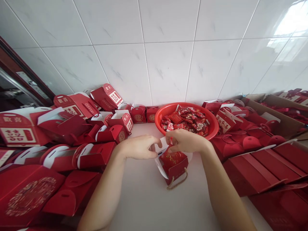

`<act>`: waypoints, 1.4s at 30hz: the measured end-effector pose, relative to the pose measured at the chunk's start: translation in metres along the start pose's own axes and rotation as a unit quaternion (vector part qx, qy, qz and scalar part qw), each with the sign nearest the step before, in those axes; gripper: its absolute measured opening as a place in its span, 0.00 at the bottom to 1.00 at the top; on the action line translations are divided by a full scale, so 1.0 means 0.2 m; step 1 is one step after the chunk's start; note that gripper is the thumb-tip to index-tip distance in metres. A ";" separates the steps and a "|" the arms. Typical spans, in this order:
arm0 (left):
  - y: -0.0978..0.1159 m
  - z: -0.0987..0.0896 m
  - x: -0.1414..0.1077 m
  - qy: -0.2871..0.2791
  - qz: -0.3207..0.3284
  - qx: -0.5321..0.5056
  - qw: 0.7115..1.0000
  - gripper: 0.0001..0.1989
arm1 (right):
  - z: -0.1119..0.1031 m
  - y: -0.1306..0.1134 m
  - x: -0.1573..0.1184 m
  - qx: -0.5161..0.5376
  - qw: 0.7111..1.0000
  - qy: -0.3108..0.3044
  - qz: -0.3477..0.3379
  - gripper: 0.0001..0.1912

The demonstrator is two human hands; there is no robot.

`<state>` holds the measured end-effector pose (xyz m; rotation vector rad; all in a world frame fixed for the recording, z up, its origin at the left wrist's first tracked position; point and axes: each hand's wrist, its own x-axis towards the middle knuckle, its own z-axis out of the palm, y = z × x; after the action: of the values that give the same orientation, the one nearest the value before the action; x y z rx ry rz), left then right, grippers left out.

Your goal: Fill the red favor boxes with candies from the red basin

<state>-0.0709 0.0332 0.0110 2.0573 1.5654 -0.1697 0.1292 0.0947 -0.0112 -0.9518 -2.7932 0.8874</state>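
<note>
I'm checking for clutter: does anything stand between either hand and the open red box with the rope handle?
Nothing visible does: the left hand and right hand are both at the red box, and the orange-red basket stands beyond it.

One left hand (141,147), one right hand (187,141), one open box (174,171), one rope (179,183). From that box: one basket (213,133) at one o'clock, its sweets (200,125) too many to count; over ten boxes (101,155) at nine; stacked boxes (252,175) past counting, at least one carton (286,126), around three.

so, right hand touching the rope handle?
Apart: head view shows the rope handle at the near end of the box, clear of the right hand.
</note>
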 end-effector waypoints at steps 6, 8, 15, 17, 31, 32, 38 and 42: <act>0.00 0.00 0.01 -0.013 0.016 0.001 1.000 0.19 | 0.09 -0.04 0.08 -0.076 0.991 -0.107 0.015 0.13; -0.01 0.00 0.01 -0.015 0.013 0.003 1.000 0.19 | 0.10 -0.05 0.08 -0.083 0.990 -0.107 0.028 0.15; -0.01 0.00 0.01 -0.016 -0.005 0.000 1.000 0.21 | 0.09 -0.08 0.04 -0.118 0.989 -0.064 0.060 0.17; -0.01 0.00 0.01 -0.015 -0.007 -0.002 1.000 0.21 | 0.07 -0.08 0.02 -0.124 0.990 -0.040 0.052 0.17; -0.01 0.01 0.03 -0.025 -0.008 0.016 1.000 0.21 | 0.12 -0.09 0.06 -0.109 0.977 -0.161 0.086 0.18; -0.01 0.01 0.03 -0.025 -0.007 0.018 1.000 0.21 | 0.11 -0.09 0.05 -0.099 0.980 -0.158 0.076 0.17; 0.00 0.01 0.03 -0.044 0.012 0.024 0.999 0.18 | -0.04 -0.06 -0.10 -0.021 0.997 -0.061 0.029 0.10; 0.00 0.01 0.04 -0.052 0.022 0.036 0.998 0.17 | -0.08 -0.03 -0.18 0.010 0.999 -0.035 0.035 0.12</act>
<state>-0.0679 0.0386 0.0066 2.1011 1.4696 -0.3159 0.1586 0.0777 0.0106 -1.0414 -2.8183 0.9738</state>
